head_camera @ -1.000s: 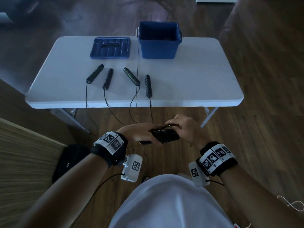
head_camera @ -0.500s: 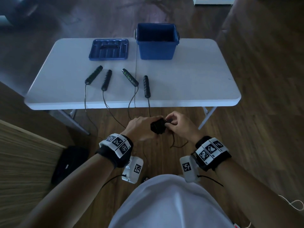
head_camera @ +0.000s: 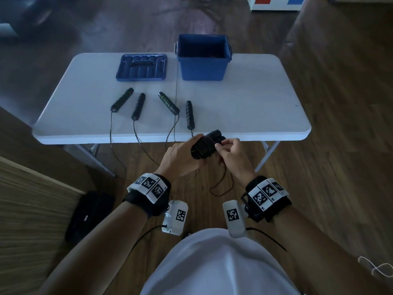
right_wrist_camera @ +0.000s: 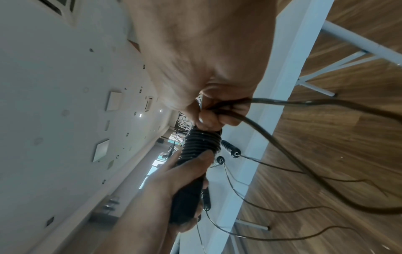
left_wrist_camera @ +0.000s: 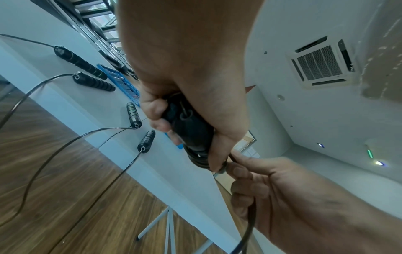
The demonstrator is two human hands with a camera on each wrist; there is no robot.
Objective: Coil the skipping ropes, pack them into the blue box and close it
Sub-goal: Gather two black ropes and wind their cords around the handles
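Observation:
My left hand [head_camera: 182, 155] grips a black skipping rope bundle [head_camera: 205, 146], its handles wrapped in coils of cord [right_wrist_camera: 195, 146], held just in front of the table's near edge. My right hand [head_camera: 228, 151] pinches the loose cord [right_wrist_camera: 219, 107] at the bundle's right end; a loop of it [head_camera: 221, 186] hangs below. Several black handles [head_camera: 122, 100] [head_camera: 138, 106] [head_camera: 169, 102] [head_camera: 190, 114] lie on the white table [head_camera: 244, 107], their cords dropping over the front edge. The open blue box [head_camera: 203, 57] stands at the back, its blue lid [head_camera: 141, 67] lying to its left.
A black bag [head_camera: 89, 213] lies on the wooden floor at the lower left beside a light wooden panel [head_camera: 32, 209]. The table's white folding legs [head_camera: 265, 154] stand right behind my hands. A white cord [head_camera: 376, 267] lies on the floor at the far right.
Both hands have risen toward the table edge with the bundle. The bundle has turned from lying crosswise to pointing up and away, and a loop of cord now hangs below my right hand.

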